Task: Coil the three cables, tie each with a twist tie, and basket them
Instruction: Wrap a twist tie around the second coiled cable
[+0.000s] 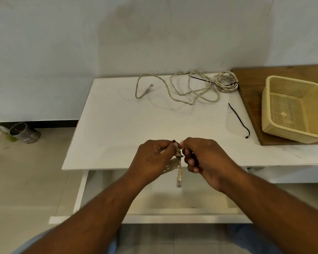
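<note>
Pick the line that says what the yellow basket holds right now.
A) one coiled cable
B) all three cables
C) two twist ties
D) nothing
D: the basket on the wooden board shows only its own mesh; the left hand grips the one coiled cable, the right hand pinches its twist tie, and the loose cables lie on the table.

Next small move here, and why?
Probably wind the twist tie's ends together with the right hand. The left hand grips the coiled cable, one tie end sticks up, and the right hand seems to pinch the other. The basket holds nothing yet.
</note>
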